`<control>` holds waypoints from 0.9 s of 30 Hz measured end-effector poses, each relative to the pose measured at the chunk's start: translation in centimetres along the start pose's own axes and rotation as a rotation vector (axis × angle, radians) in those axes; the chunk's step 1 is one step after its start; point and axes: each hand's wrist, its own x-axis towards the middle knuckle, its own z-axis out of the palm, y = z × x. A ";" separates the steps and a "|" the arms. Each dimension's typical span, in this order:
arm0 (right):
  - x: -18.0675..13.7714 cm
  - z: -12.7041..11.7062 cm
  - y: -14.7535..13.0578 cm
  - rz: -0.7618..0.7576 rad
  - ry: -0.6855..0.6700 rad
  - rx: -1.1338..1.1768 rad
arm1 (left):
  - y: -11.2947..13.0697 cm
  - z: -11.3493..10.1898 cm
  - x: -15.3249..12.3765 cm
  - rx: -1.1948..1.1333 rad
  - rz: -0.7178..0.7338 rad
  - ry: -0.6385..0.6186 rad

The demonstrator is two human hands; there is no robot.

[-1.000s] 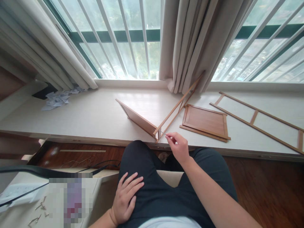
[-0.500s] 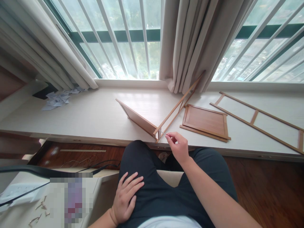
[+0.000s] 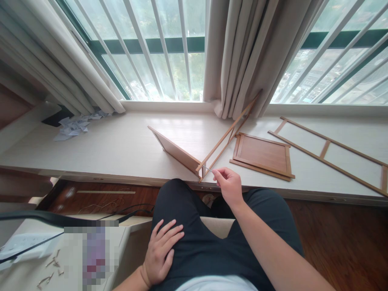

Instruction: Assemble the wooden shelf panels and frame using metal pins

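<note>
My right hand (image 3: 229, 186) pinches a thin metal tool (image 3: 207, 169) whose tip meets the corner where a tilted wooden panel (image 3: 176, 150) joins a slanted wooden frame (image 3: 228, 135). That assembly stands on the pale window ledge (image 3: 121, 145), the frame's far end leaning at the curtain. My left hand (image 3: 160, 252) lies flat on my left thigh, fingers spread, holding nothing.
A flat wooden panel (image 3: 262, 154) and a long ladder-like frame (image 3: 330, 152) lie on the ledge to the right. Crumpled papers (image 3: 74, 126) sit at far left. Loose screws (image 3: 50, 270) and a black cable (image 3: 60, 220) rest on the low table at lower left. Curtains (image 3: 248, 52) hang behind.
My right hand has turned slightly at the wrist while keeping the thin tool at the frame's corner. The left hand has not moved.
</note>
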 end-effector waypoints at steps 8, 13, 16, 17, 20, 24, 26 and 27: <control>-0.4 0.1 0.3 -0.011 -0.032 0.023 | 0.0 0.0 0.0 0.000 0.003 -0.004; -0.4 -0.1 1.0 -0.083 -0.021 -0.033 | 0.1 -0.2 0.3 -0.003 0.011 -0.004; -0.2 -0.3 1.3 -0.176 -0.020 -0.115 | 0.1 -0.3 0.3 -0.004 0.015 -0.004; -0.2 -0.4 1.4 -0.203 -0.022 -0.142 | 0.1 -0.3 0.3 -0.004 0.016 -0.002; -0.2 -0.5 1.3 -0.269 -0.016 -0.205 | 0.1 -0.3 0.3 0.000 0.016 -0.007; -0.3 -0.6 0.7 -0.335 -0.013 -0.269 | 0.0 -0.1 0.1 0.008 0.020 -0.023; -0.3 -0.6 0.4 -0.358 -0.010 -0.290 | -0.1 -0.1 0.0 0.013 0.025 -0.024; -0.3 -0.6 0.3 -0.367 -0.007 -0.297 | -0.1 -0.1 0.0 0.014 0.026 -0.024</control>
